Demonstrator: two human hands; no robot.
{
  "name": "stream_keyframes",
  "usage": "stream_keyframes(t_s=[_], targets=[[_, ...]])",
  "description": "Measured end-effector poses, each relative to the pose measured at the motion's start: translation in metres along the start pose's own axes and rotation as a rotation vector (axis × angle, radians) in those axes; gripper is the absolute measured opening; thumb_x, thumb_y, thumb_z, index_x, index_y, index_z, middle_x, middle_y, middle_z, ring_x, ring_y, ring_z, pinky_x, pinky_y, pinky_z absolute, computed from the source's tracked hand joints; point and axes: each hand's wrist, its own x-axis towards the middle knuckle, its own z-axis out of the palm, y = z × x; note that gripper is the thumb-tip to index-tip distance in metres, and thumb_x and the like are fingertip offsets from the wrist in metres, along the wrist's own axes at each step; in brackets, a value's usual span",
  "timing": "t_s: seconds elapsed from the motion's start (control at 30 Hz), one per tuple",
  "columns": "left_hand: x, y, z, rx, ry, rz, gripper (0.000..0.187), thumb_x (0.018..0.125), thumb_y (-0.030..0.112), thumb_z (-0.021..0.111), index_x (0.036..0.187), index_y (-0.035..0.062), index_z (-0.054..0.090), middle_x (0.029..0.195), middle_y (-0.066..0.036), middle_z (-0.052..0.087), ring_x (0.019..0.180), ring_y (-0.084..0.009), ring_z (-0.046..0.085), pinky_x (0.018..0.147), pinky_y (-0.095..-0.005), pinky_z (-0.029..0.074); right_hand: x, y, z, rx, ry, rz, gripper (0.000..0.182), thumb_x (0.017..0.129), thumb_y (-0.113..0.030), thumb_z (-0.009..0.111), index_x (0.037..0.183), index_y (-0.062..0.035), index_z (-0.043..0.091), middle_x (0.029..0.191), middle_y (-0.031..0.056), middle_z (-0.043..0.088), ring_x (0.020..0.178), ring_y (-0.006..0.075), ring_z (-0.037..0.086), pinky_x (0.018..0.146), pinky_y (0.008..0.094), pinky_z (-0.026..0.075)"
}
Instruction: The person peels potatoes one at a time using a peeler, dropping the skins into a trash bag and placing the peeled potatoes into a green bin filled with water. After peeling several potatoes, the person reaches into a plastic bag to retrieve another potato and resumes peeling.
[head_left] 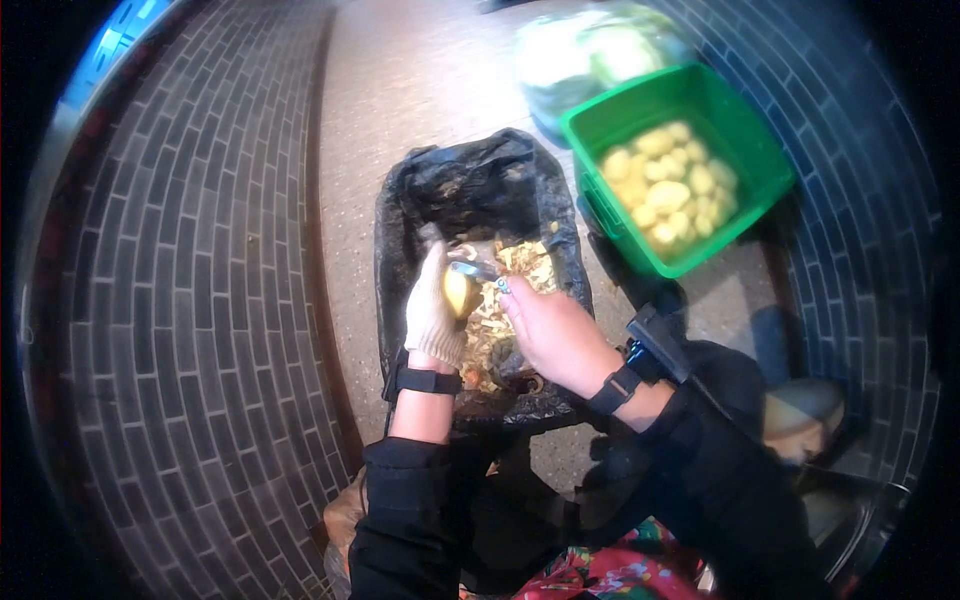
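My left hand [432, 312], in a pale knitted glove, is closed around a yellow potato [459, 292]. In my bare right hand [548, 325] is a peeler [475, 270], its head lying against or just over the top of the potato. Both hands are above a bin lined with a black bag [408, 200]. Inside the bin lies a heap of peelings [487, 345], partly hidden by my hands and wrists. Each wrist wears a dark strap.
A green crate [740, 125] of peeled potatoes [668, 190] stands at the upper right. Behind it is a clear bag of pale green vegetables [600, 50], blurred. Tiled walls [215, 220] rise on both sides of the speckled floor [365, 90]. A brownish bag [343, 520] sits at lower left.
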Motion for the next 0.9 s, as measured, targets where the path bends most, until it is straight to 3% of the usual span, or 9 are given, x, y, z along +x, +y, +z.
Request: stream_keyframes(t_s=[0.17, 0.27, 0.47, 0.53, 0.57, 0.63, 0.7, 0.8, 0.9], targets=[[0.005, -0.011, -0.002, -0.078, 0.094, 0.06, 0.031, 0.097, 0.037, 0.06, 0.102, 0.0071, 0.067, 0.089, -0.005, 0.069, 0.073, -0.0154, 0.065, 0.063, -0.0276, 0.053, -0.005, -0.006, 0.013, -0.108, -0.009, 0.01, 0.024, 0.101, -0.023, 0.045, 0.107, -0.0006, 0.05, 0.062, 0.0176, 0.062, 0.06, 0.0374, 0.064, 0.055, 0.0502, 0.051], [0.013, -0.012, -0.012, -0.176, 0.096, 0.079, 0.033, 0.097, 0.036, 0.06, 0.106, 0.0054, 0.066, 0.093, -0.006, 0.069, 0.079, -0.0175, 0.066, 0.07, -0.029, 0.053, -0.009, -0.015, 0.015, -0.091, -0.074, 0.041, 0.023, 0.1, -0.021, 0.046, 0.108, 0.0, 0.05, 0.065, 0.0221, 0.061, 0.062, 0.0418, 0.063, 0.057, 0.0513, 0.05], [0.016, -0.017, -0.022, -0.312, 0.059, 0.036, 0.046, 0.096, 0.045, 0.057, 0.116, 0.0037, 0.061, 0.105, -0.01, 0.066, 0.097, -0.0242, 0.064, 0.085, -0.0396, 0.052, -0.015, -0.023, 0.024, -0.09, -0.053, 0.027, 0.023, 0.1, -0.02, 0.046, 0.107, 0.0017, 0.048, 0.06, 0.0193, 0.061, 0.06, 0.0386, 0.064, 0.055, 0.0489, 0.051], [0.019, -0.016, -0.024, -0.232, 0.346, 0.123, 0.057, 0.091, 0.055, 0.059, 0.119, 0.0046, 0.06, 0.111, -0.01, 0.063, 0.099, -0.0253, 0.062, 0.088, -0.042, 0.051, -0.02, -0.026, 0.027, -0.053, -0.104, 0.038, 0.023, 0.099, -0.02, 0.046, 0.107, 0.0012, 0.048, 0.06, 0.0193, 0.061, 0.061, 0.0391, 0.064, 0.057, 0.0493, 0.051], [0.015, -0.01, -0.015, -0.23, 0.345, 0.122, 0.057, 0.091, 0.055, 0.059, 0.119, 0.0046, 0.06, 0.111, -0.01, 0.063, 0.099, -0.0253, 0.062, 0.088, -0.042, 0.051, -0.023, -0.025, 0.032, -0.052, -0.103, 0.04, 0.023, 0.099, -0.02, 0.046, 0.107, 0.0012, 0.048, 0.06, 0.0193, 0.061, 0.061, 0.0391, 0.064, 0.057, 0.0493, 0.051], [0.0, 0.008, 0.009, -0.288, 0.459, 0.138, 0.053, 0.088, 0.063, 0.057, 0.091, 0.0107, 0.059, 0.083, -0.007, 0.064, 0.072, -0.0208, 0.06, 0.068, -0.0347, 0.051, -0.028, -0.018, 0.046, -0.025, -0.114, -0.003, 0.022, 0.099, -0.02, 0.046, 0.106, 0.0008, 0.048, 0.06, 0.0199, 0.061, 0.061, 0.0399, 0.064, 0.059, 0.0501, 0.051], [0.008, 0.006, -0.008, -0.335, 0.393, 0.138, 0.052, 0.087, 0.063, 0.058, 0.089, 0.0105, 0.059, 0.078, -0.007, 0.063, 0.068, -0.0201, 0.06, 0.061, -0.0333, 0.05, -0.026, -0.021, 0.036, -0.028, -0.105, -0.016, 0.022, 0.099, -0.021, 0.046, 0.105, 0.0002, 0.047, 0.061, 0.0209, 0.061, 0.062, 0.041, 0.064, 0.06, 0.0517, 0.05], [0.012, 0.011, -0.022, -0.326, -0.04, 0.026, 0.046, 0.09, 0.055, 0.059, 0.089, 0.0095, 0.061, 0.08, -0.008, 0.066, 0.072, -0.0211, 0.063, 0.062, -0.0328, 0.051, -0.017, -0.021, 0.015, 0.0, -0.166, 0.023, 0.022, 0.099, -0.022, 0.048, 0.107, -0.0014, 0.048, 0.066, 0.0228, 0.061, 0.064, 0.0417, 0.063, 0.06, 0.0531, 0.049], [0.0, 0.016, -0.007, -0.308, 0.012, 0.066, 0.038, 0.09, 0.047, 0.063, 0.095, 0.0094, 0.061, 0.081, -0.005, 0.065, 0.072, -0.0176, 0.063, 0.059, -0.0295, 0.051, -0.006, -0.012, 0.002, 0.035, -0.033, 0.036, 0.024, 0.1, -0.024, 0.048, 0.113, -0.0038, 0.05, 0.068, 0.0228, 0.061, 0.066, 0.0429, 0.062, 0.059, 0.0528, 0.048]])
